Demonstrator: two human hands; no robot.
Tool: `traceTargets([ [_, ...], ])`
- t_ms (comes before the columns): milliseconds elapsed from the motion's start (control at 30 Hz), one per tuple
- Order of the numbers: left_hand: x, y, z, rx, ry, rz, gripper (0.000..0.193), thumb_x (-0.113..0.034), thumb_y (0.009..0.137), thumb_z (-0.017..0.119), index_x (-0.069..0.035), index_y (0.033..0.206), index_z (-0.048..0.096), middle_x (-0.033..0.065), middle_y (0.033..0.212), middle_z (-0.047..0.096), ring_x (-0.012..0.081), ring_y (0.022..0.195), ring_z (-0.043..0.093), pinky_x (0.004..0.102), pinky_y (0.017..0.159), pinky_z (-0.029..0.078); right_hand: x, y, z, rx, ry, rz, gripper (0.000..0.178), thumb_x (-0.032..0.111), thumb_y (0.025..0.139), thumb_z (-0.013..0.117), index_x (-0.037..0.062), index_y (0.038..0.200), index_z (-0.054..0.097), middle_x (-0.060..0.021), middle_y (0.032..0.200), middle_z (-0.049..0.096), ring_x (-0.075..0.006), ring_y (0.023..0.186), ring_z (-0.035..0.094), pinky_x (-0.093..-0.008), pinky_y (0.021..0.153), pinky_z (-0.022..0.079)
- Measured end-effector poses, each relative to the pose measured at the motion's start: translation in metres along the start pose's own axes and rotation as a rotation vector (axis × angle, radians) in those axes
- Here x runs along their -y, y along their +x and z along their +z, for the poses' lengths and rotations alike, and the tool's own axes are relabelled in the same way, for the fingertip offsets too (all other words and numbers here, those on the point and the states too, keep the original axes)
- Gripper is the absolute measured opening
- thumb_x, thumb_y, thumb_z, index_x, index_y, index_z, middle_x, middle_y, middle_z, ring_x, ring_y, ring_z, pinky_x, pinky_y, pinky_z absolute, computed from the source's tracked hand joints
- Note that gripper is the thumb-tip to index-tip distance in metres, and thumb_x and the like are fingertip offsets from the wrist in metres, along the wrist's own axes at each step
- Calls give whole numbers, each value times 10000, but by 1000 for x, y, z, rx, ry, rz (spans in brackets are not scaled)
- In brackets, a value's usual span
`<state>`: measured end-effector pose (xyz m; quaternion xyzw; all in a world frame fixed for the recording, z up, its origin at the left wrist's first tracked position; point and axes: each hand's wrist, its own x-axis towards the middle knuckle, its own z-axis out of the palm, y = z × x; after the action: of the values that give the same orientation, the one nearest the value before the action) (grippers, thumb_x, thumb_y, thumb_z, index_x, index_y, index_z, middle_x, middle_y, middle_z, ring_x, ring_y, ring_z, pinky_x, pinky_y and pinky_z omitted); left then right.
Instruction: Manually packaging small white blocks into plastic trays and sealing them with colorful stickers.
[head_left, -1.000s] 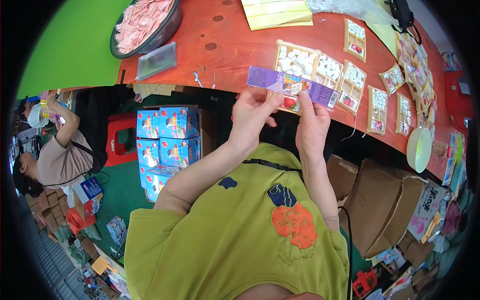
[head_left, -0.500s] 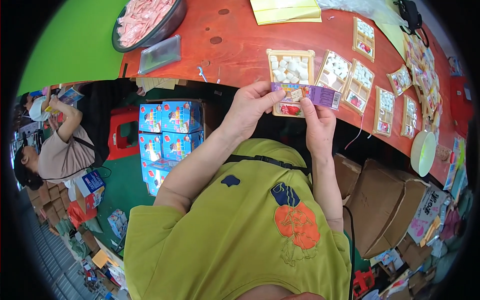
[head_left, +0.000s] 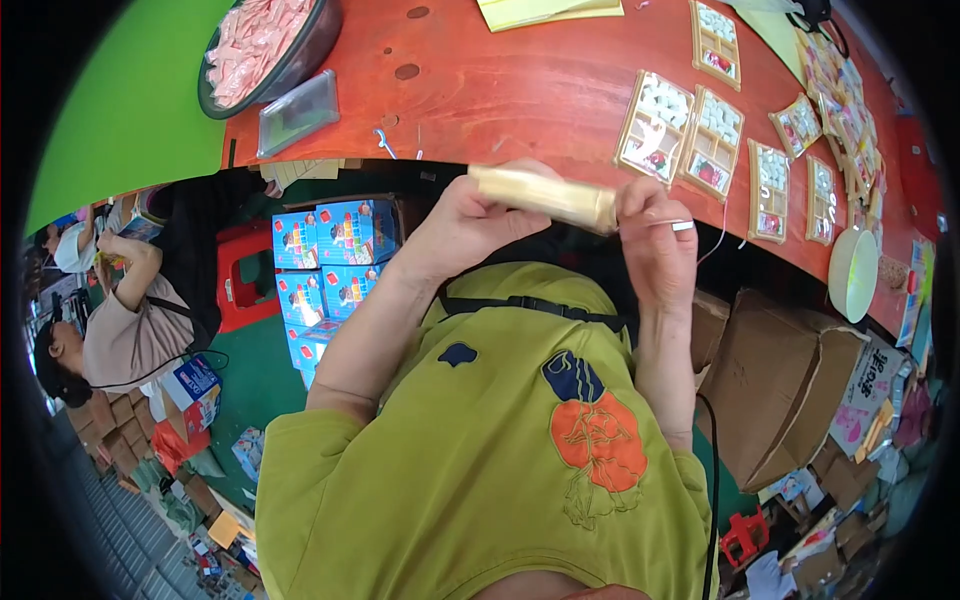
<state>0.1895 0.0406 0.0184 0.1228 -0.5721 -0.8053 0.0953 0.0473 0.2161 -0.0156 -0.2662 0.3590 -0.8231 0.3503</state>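
Observation:
A cream-coloured compartment tray (head_left: 550,196) is tipped nearly edge-on in front of my waist, smeared by motion. My left hand (head_left: 492,222) grips its left end, thumb on the near side. At the other end the fingers of my right hand (head_left: 660,248) are curled against the tray. A small white edge (head_left: 682,226) shows beside those right fingers; I cannot make out what it is. The purple printed card cannot be seen now. Beyond my hands, on the red table (head_left: 500,110), lie similar trays (head_left: 655,125) with small white pieces and a strawberry picture.
A dark basin (head_left: 325,45) of pink packets stands at the far left, beside a clear plastic box (head_left: 298,115). A pale green bowl (head_left: 853,275) is at the right edge. Blue boxes (head_left: 335,235) are stacked below left; a cardboard carton (head_left: 775,385) stands below right. A co-worker (head_left: 140,315) sits left.
The tray has swung from face-up to nearly edge-on and come nearer to me. The purple card that lay across it has gone from sight. My right hand has shifted slightly right.

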Motion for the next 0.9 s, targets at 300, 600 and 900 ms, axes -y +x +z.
traceTargets([
  [300, -29, -9, 1, 377, 563, 410, 254, -83, 791, 734, -38, 1040, 709, 141, 1091, 564, 278, 1013, 564, 365, 874, 471, 34, 9, 15, 347, -247, 105, 111, 136, 864, 696, 34, 904, 715, -60, 837, 589, -235, 871, 525, -404, 828, 426],
  [600, -15, -14, 17, 241, 660, 730, 346, 62, 714, 721, 8, 1052, 674, 172, 1095, 600, 316, 942, 628, 379, 817, 547, 42, 4, 26, 405, -400, 225, 212, 104, 834, 747, 20, 999, 644, -56, 912, 609, -163, 869, 534, -301, 781, 426],
  [900, -21, -24, 16, 389, 938, 974, 267, -73, 732, 694, -30, 994, 665, 151, 1133, 629, 284, 913, 647, 303, 582, 507, 37, 7, 28, 449, -362, 339, 196, 118, 840, 745, 48, 949, 599, -33, 899, 544, -144, 846, 518, -273, 783, 417],
])
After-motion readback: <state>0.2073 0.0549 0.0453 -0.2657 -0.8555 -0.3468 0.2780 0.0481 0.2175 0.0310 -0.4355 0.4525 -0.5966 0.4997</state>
